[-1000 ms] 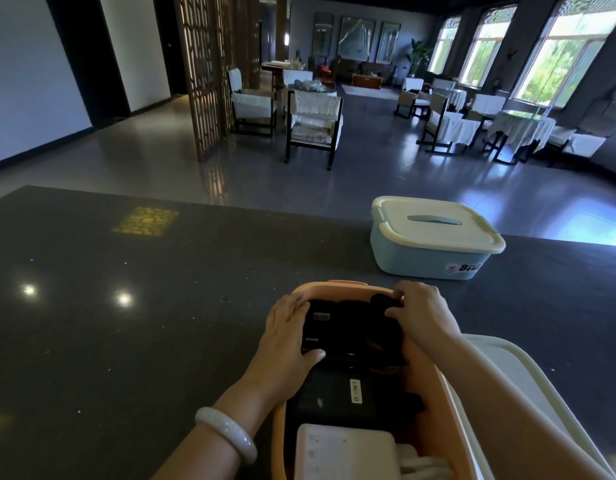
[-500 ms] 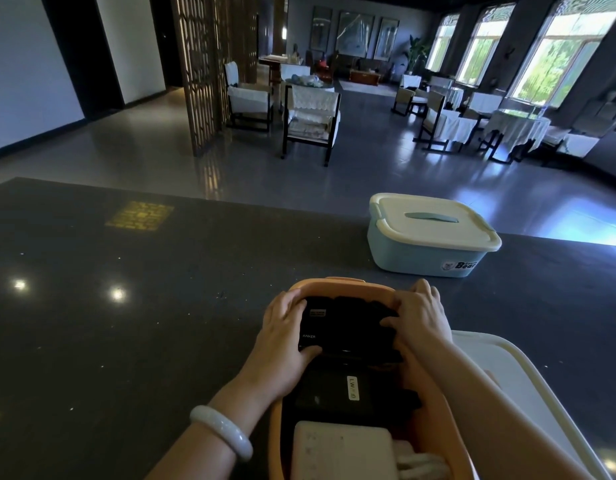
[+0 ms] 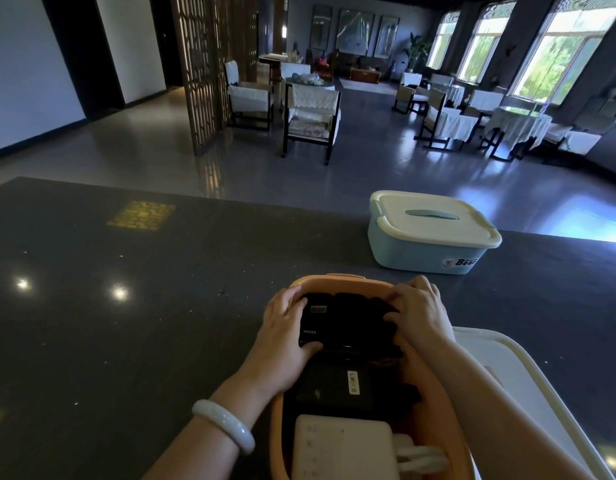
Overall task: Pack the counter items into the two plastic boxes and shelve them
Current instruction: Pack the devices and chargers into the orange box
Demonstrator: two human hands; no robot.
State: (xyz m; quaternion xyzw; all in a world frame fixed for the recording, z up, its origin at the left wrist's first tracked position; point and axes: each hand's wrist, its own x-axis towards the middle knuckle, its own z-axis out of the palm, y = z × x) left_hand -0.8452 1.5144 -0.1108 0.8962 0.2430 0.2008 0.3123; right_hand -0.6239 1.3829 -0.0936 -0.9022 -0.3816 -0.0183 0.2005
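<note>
Both hands, left hand (image 3: pixel 282 327) and right hand (image 3: pixel 420 313), are gripping the rigid, likely dense black Anker power bank (image 3: pixel 348 320) by its ends inside the orange box (image 3: pixel 434 386).

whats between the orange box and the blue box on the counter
Nothing: in the head view only bare dark counter separates the orange box from the lidded blue box.
</note>
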